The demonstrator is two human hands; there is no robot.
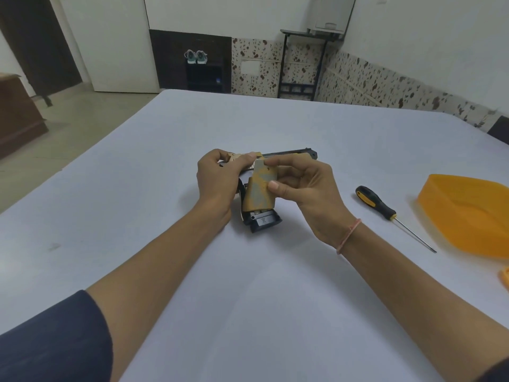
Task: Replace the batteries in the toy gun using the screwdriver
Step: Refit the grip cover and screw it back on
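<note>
my left hand [217, 180] is gripping the tan-and-black plastic toy gun [289, 154] on the white tabletop [165, 244]; my right fingers [279, 186] are pinching its tan camouflage grip cover [259, 188]. risk: forcing it askew is likely jamming or snapping it.

Home room with shoes [195, 57], a printer [330, 15], floral wall tiles [358, 75]

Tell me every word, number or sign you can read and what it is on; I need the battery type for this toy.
On the toy gun, black base of the grip: one small white sign, too small to read for sure.
On the screwdriver: no text legible.
Elsewhere: no words or numbers.
</note>
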